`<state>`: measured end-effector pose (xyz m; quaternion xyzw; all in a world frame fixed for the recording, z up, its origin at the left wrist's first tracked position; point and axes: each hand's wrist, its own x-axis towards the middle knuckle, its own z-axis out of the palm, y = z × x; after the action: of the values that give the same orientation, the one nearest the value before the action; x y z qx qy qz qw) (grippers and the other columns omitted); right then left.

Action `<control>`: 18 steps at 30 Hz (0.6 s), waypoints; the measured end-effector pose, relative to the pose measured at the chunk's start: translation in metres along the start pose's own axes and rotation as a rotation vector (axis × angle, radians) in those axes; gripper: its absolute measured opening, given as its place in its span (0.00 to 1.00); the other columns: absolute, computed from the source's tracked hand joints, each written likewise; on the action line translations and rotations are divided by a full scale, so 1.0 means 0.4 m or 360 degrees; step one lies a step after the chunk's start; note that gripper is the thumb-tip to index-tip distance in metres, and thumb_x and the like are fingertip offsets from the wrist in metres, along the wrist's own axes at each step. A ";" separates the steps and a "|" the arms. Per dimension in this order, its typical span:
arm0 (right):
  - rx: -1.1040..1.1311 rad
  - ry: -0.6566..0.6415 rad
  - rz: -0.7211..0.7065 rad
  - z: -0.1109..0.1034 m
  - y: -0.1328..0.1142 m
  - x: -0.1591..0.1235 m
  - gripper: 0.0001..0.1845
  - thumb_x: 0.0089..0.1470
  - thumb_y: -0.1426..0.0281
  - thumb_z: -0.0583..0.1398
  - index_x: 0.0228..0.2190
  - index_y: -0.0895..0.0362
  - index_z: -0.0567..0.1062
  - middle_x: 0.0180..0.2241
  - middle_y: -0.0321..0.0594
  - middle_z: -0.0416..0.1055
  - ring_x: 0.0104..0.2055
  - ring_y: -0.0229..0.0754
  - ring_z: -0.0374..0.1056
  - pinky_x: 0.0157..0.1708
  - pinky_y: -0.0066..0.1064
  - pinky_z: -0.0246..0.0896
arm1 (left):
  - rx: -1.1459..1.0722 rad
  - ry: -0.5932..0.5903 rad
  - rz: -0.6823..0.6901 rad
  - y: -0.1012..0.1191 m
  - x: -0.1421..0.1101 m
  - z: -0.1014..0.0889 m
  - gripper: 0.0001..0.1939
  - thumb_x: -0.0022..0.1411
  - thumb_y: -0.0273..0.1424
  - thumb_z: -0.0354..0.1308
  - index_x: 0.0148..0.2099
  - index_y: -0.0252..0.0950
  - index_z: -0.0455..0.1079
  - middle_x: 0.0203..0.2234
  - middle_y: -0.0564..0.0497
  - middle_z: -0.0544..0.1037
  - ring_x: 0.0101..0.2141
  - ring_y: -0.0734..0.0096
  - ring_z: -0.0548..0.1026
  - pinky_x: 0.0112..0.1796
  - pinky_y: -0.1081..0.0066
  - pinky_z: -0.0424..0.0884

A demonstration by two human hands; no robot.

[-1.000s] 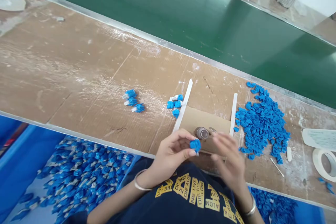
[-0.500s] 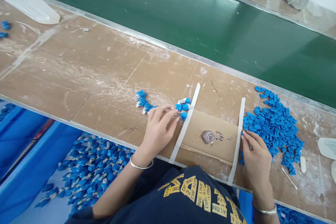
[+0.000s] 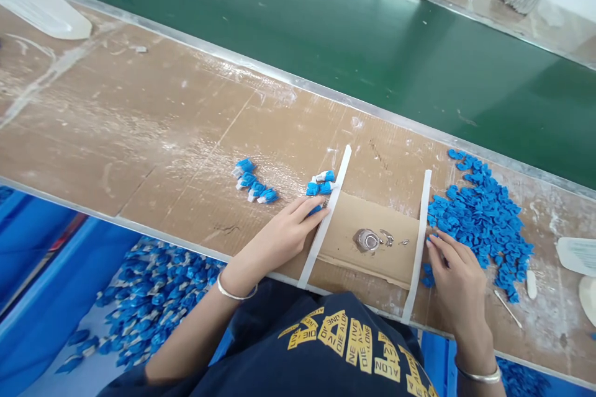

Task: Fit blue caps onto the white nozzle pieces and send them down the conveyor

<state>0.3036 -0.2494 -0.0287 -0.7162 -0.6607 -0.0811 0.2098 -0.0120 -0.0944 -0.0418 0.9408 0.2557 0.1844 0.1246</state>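
While both forearms reach over the near edge of a brown surface (image 3: 162, 124), the left hand (image 3: 289, 231) has its fingers reaching over a blue piece (image 3: 315, 209) beside the left tape strip (image 3: 325, 221); whether it grips the piece, I cannot tell. The right hand (image 3: 459, 270), thumb and forefinger drawn narrowly together, is just beyond the right tape strip (image 3: 418, 242), at the near left side of a pile of blue pieces (image 3: 484, 217); what it pinches, if anything, I cannot tell. Between the strips, a cardboard sheet (image 3: 338, 232) carries a round, glossy dark blob (image 3: 367, 240), leaving space between the hands. Three blue-and-white pieces (image 3: 326, 188) cluster just above the left fingertips, and a slanting row of four (image 3: 256, 190) sits farther left, where a broad stretch of surface opens out. A pale metal edge (image 3: 279, 77) separates the surface from a green belt (image 3: 279, 18). Right of the right hand lie a cotton swab (image 3: 508, 309) and a small white oval (image 3: 531, 284). Below the near edge, at left, a blue bin (image 3: 60, 298) holds many blue-and-white bundles (image 3: 162, 298).
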 end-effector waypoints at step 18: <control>0.1197 -0.0186 0.0051 -0.010 -0.188 0.064 0.24 0.58 0.74 0.63 0.55 0.47 0.71 0.46 0.41 0.79 0.47 0.45 0.75 0.46 0.40 0.73 | -0.2203 0.0466 -0.1170 0.100 0.003 0.003 0.19 0.53 0.43 0.69 0.39 0.33 0.76 0.24 0.50 0.77 0.23 0.73 0.72 0.24 0.75 0.67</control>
<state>0.2336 -0.2246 -0.0003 -0.6028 -0.6439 0.2111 0.4212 0.0068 -0.1274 -0.0296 0.4713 0.3908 0.3702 0.6987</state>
